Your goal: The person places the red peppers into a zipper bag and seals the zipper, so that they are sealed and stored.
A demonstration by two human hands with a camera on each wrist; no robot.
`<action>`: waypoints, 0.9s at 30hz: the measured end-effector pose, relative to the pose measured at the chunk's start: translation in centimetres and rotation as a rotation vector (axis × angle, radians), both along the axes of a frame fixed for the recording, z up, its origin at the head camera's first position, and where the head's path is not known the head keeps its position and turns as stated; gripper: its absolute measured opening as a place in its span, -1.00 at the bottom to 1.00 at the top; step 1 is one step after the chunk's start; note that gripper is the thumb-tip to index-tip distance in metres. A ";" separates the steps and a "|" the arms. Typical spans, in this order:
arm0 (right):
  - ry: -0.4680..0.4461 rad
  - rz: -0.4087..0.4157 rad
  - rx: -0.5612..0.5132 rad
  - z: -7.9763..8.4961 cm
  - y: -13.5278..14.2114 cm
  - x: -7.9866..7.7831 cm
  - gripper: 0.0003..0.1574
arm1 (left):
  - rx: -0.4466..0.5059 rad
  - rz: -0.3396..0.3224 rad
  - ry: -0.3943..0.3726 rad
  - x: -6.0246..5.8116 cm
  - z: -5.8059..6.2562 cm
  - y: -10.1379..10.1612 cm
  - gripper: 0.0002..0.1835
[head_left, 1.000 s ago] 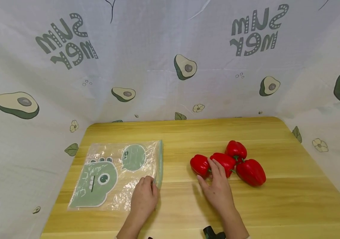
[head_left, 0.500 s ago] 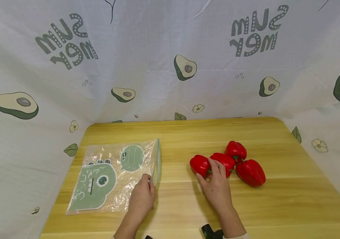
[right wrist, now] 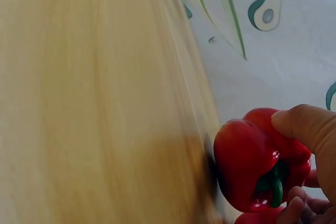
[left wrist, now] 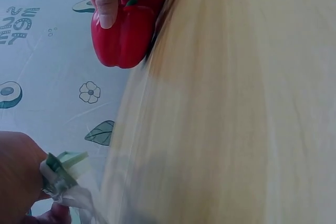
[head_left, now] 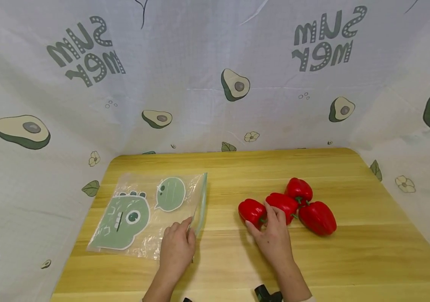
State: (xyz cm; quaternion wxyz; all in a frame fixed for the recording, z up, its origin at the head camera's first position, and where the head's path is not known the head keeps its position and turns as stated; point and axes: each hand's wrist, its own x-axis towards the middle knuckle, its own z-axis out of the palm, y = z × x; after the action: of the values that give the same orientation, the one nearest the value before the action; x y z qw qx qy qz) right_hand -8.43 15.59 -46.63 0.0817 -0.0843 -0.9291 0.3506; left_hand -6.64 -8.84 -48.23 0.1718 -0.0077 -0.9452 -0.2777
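Observation:
At the table's left lies a clear zip bag [head_left: 171, 195] printed with green monster shapes. My left hand [head_left: 177, 247] pinches its right, zip-side edge, where the opening gapes slightly; the left wrist view shows the green zip strip [left wrist: 59, 174] between thumb and fingers. My right hand [head_left: 275, 243] grips the leftmost red bell pepper [head_left: 250, 212], thumb on one side and fingers on the other. In the right wrist view this bell pepper [right wrist: 244, 156] has its green stem turned toward the fingers. Beside it, partly behind my fingers, is a second bell pepper [head_left: 281, 202].
Two more red bell peppers, one farther back [head_left: 299, 188] and one at the right [head_left: 318, 218], lie close by on the wooden table [head_left: 222, 272]. A black object [head_left: 268, 294] shows near the right wrist. An avocado-print cloth [head_left: 200, 54] hangs behind.
My left hand has raised the bag's zip edge a little, and its opening gapes wider. The leftmost bell pepper has shifted slightly left and toward me in my right hand.

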 end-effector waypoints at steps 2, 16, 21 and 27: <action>-0.004 0.007 0.004 0.1 -0.1 0.1 0.04 | 0.000 0.020 0.044 0.0 0.0 0.0 -0.69; 0.095 0.106 0.004 0.5 -0.4 0.9 -0.11 | 0.138 -0.005 0.114 0.4 1.3 0.0 -0.58; 0.051 0.150 -0.160 1.0 -1.0 1.1 -0.13 | 0.231 -0.011 0.115 0.5 2.3 0.1 -0.59; 0.092 0.213 -0.327 1.4 -2.4 1.3 -0.12 | 0.436 -0.035 -0.008 0.6 3.3 0.0 -0.58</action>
State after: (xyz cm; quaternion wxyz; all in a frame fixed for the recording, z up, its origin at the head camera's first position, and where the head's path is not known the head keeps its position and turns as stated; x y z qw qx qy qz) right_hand -7.11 13.14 -45.20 0.0716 0.0183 -0.8587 0.5071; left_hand -6.00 -8.79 -44.92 0.1605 0.0143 -0.8632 -0.4785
